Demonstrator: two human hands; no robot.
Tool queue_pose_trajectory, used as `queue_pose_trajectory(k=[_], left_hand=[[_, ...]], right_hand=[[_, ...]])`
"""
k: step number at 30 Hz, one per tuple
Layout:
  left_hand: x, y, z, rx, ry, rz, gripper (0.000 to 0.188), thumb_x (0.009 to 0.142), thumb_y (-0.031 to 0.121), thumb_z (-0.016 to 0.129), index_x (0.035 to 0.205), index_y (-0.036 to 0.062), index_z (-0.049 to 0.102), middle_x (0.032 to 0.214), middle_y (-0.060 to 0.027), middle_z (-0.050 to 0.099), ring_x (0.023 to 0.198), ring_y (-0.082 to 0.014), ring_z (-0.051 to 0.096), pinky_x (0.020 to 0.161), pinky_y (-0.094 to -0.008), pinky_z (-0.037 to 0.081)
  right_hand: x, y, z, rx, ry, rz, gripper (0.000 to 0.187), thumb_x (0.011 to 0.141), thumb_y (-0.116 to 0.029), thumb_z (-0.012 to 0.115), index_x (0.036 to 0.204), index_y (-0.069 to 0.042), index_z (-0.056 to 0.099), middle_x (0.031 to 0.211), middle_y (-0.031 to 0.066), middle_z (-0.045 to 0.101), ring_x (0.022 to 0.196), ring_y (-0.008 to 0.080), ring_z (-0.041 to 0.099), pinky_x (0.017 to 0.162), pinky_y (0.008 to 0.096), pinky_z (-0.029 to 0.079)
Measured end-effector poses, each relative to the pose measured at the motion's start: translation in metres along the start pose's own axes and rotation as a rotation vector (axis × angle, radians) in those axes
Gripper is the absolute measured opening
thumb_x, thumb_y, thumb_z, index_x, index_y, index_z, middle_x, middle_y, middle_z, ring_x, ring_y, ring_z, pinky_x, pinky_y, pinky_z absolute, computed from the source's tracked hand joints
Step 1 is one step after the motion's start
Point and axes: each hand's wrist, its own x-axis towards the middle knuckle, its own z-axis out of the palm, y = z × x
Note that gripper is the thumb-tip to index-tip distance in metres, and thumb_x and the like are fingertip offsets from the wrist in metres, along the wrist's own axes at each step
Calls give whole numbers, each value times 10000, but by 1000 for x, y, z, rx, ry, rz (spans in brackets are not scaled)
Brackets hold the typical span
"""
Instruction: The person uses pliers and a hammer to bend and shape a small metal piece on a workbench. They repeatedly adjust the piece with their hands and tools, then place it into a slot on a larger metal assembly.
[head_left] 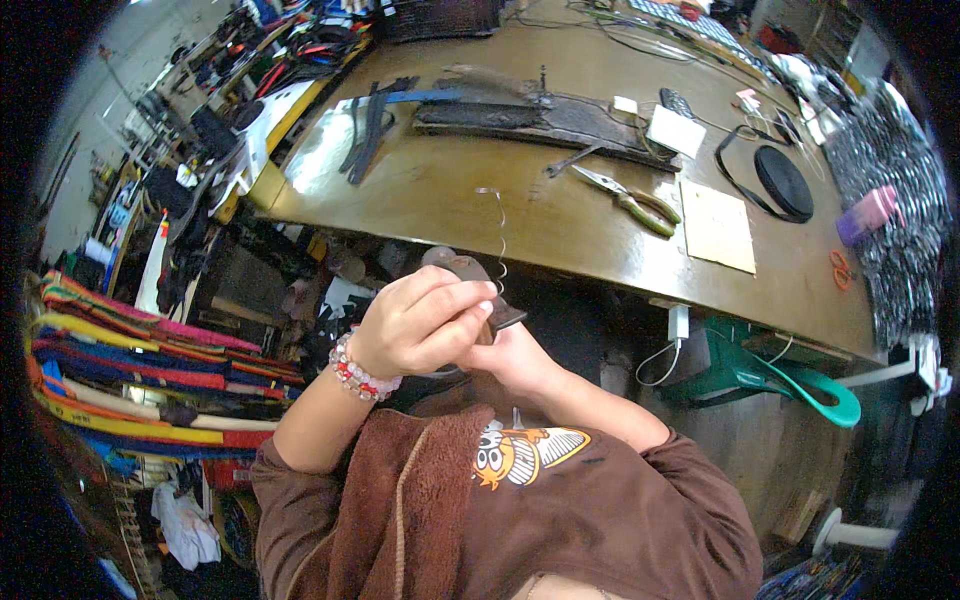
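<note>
From my remote seat I saw the left hand (428,315) with its fingers curled, thumb and forefinger pinched together at a dark brown piece (509,316) and a thin pale strand (502,237). The right hand (514,360) was behind it, also at the piece; its fingers were mostly hidden, so I couldn't tell its grip. The piece was just off the worktop's (400,210) near edge. Beyond lay green-handled needle-nose pliers (650,213), a cream sheet (718,228) and a black strap coil (783,184).
</note>
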Motion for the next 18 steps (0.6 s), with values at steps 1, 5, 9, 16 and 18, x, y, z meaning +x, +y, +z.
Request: queue_pose_trajectory(k=[1,5,9,16,18], left_hand=[[-3,-8,3,-74,117,30,223,667,112,702,847,18,610,930,-115,599,700,-223,592,557,-309,495],[-14,-58,9,-383,288,-514,231,894,296,542,889,67,577,795,-44,562,677,-143,551,580,-254,448],[-22,-77,68,-1311,-129,-1241,468,972,359,350,1255,1,454,1148,-154,576,1009,-212,578,872,-324,463],[-33,-65,144,-2104,-92,-1021,429,915,301,512,1182,-34,490,1039,-122,597,993,-238,596,830,-373,518],[-31,-50,148,-2260,113,-1267,264,887,228,576,1046,18,548,839,-36,589,872,-183,611,734,-337,539]], right_hand=[[0,0,-5,46,36,69,654,769,-110,694,1302,-43,321,887,29,522,675,93,490,599,239,413],[10,-6,-36,416,-142,60,233,822,-108,581,1018,-55,465,580,-21,394,504,85,401,493,240,336],[20,0,-60,647,-474,147,130,821,-151,572,811,-131,443,493,-50,382,475,98,395,517,254,294],[16,24,-52,706,-472,208,175,776,-200,616,753,-120,462,674,10,484,654,133,465,678,298,373],[6,17,-50,428,-157,363,210,777,-252,626,821,-79,516,814,63,557,813,183,534,792,316,429]])
